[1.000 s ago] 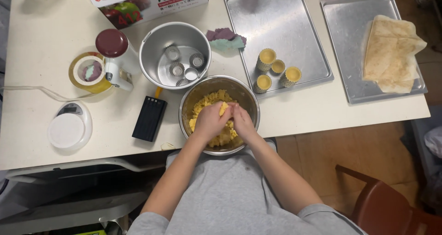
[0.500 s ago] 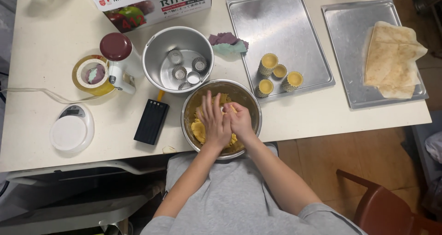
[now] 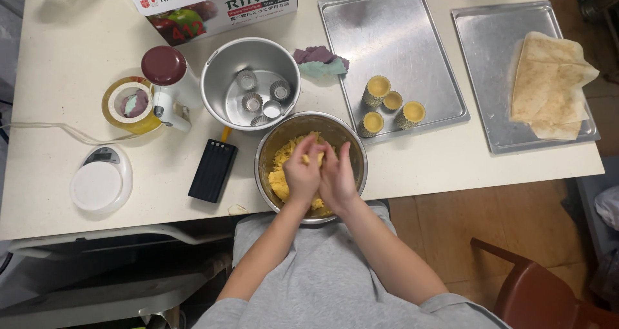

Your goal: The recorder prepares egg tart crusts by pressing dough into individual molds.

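Yellow dough (image 3: 281, 180) lies in the steel bowl (image 3: 271, 143) at the table's near edge; left hand (image 3: 301, 175) and right hand (image 3: 337, 177), side by side directly above it, press a lump between them.

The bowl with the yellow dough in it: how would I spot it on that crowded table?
On the pale table, look to the near edge, in front of the person. The round metal bowl there holds crumbly yellow dough, with both hands in it. The pan behind holds only small empty moulds.
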